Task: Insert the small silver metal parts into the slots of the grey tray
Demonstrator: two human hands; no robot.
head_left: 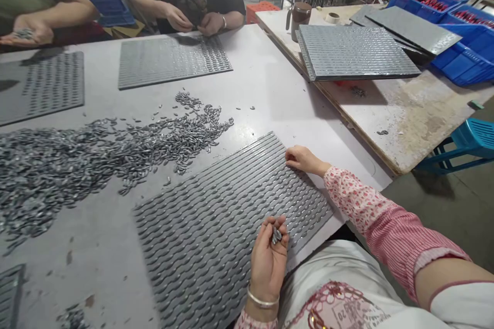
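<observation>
Cupped palm-up, my left hand [269, 262] holds a few small grey pieces [277, 236], oval and glossy, while my right hand [303, 158] has its fingers curled together at the edge of a ridged board [247, 167]. I cannot tell whether those fingers pinch anything. The board lies flat on the counter [108, 252], beneath my left hand and spreading leftward from both. It is dark grey and shiny: straight grooves beside my right hand, wavy rows with oval swellings left of my left hand. My left hand and wrist cover part of it, and its near end runs out of view. My curled fingers partly hide the pieces in my palm. Beyond the board, left of both hands, a loose heap [154, 149] of similar pieces is cut off at its far left.
</observation>
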